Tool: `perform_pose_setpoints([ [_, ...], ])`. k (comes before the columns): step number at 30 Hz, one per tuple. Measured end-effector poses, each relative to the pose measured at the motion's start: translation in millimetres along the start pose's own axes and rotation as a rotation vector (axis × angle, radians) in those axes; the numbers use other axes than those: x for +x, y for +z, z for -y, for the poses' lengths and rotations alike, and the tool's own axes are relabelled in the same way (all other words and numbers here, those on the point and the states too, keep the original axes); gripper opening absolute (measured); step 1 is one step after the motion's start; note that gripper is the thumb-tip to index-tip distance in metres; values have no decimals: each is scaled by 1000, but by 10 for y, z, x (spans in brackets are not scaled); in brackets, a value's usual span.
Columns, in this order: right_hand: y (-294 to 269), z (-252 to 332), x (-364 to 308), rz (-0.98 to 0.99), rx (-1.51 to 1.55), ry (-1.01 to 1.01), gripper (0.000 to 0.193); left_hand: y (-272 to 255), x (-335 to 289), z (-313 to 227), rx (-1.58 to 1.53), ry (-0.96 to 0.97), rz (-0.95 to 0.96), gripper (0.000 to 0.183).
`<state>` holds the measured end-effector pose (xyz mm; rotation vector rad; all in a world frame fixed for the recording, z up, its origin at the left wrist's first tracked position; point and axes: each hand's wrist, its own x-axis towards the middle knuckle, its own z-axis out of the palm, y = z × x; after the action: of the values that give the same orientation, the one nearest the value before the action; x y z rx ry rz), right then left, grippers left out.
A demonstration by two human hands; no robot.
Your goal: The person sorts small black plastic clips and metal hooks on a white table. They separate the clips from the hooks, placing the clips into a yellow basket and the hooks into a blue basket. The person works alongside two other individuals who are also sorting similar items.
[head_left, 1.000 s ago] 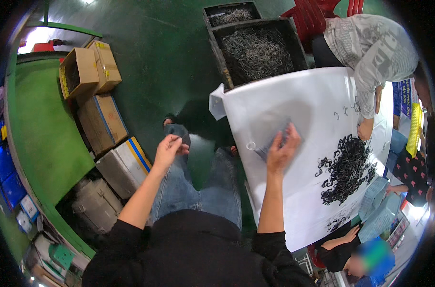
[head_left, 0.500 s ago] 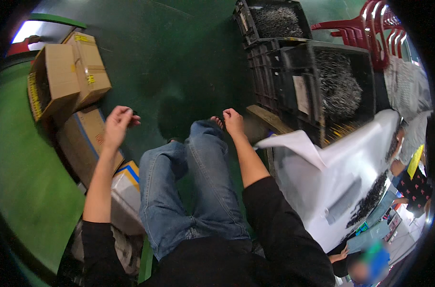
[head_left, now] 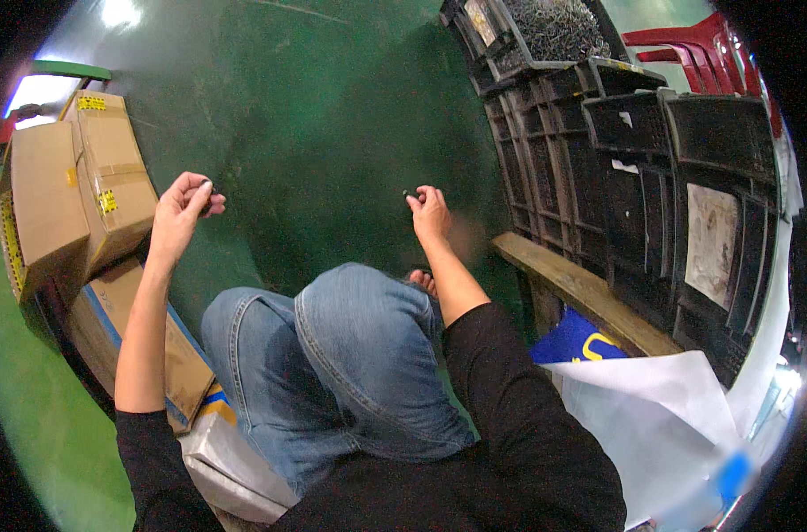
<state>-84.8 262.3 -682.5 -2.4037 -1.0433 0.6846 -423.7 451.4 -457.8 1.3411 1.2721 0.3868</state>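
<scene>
Near the cardboard boxes, my left hand is closed in a pinch on a small dark piece, too small to name. My right hand, over the green floor and left of the black crates, pinches another small dark piece between thumb and fingers. The two hands are well apart, both in front of my bent knees in blue jeans. Neither hand touches a box or a crate.
Cardboard boxes are stacked at left. At right, black plastic crates stand above a wooden beam; one holds many small metal parts. Red plastic chairs are behind. A white sheet hangs at lower right.
My view has shifted, so the crates look nearer and the white-covered table has slid toward the lower right. Both hands are higher in the picture, the left one farther left; both remain pinched.
</scene>
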Motion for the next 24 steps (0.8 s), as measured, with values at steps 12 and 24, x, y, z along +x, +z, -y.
perform_pose_setpoints([
  [12,-1229,1439,-291,32,148,0,14,-276,-509,-512,20,-121,36,15],
  [24,-5944,2691,-1723,-800,-54,15,32,920,-2430,-3262,2,-178,453,17],
])
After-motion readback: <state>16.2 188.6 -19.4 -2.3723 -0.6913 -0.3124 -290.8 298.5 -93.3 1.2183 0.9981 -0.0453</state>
